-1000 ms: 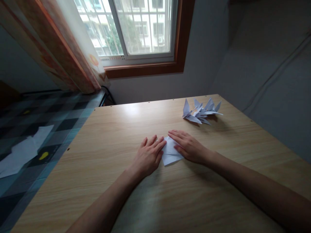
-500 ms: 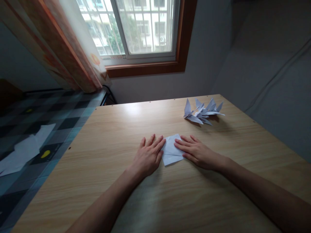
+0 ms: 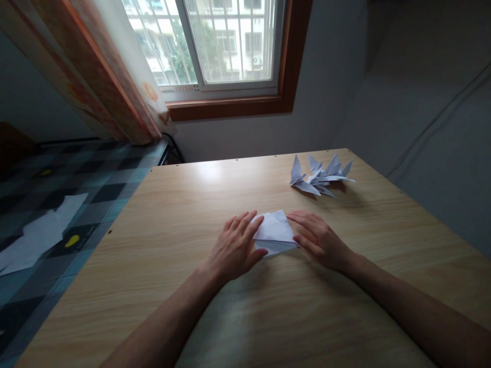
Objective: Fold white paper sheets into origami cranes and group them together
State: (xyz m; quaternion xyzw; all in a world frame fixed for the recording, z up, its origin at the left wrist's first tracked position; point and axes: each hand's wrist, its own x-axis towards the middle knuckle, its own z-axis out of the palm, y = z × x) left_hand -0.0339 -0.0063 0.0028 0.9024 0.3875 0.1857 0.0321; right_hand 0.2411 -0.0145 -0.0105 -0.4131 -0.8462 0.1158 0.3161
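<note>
A folded piece of white paper (image 3: 274, 227) lies between my two hands on the wooden table, with a loose flap along its near side. My left hand (image 3: 237, 244) grips its left edge, the index finger over the paper and the thumb at the lower left corner. At the right edge, my right hand (image 3: 320, 239) has its thumb and curved fingers around the right corner. The paper's side corners are partly hidden by the fingers. Beyond my right hand stand several folded white paper cranes (image 3: 320, 176), bunched together.
The light wooden table (image 3: 172, 214) reaches back toward the wall below a barred window (image 3: 238, 46). To the left is a bed with a checked cover (image 3: 103, 176), where white paper sheets (image 3: 42, 230) lie. An orange curtain (image 3: 111, 76) hangs beside the window.
My hands have gone from lying flat with fingers stretched to curving around the paper's sides. The right fingers have slid off its top to the right edge, and the near flap looks slightly raised.
</note>
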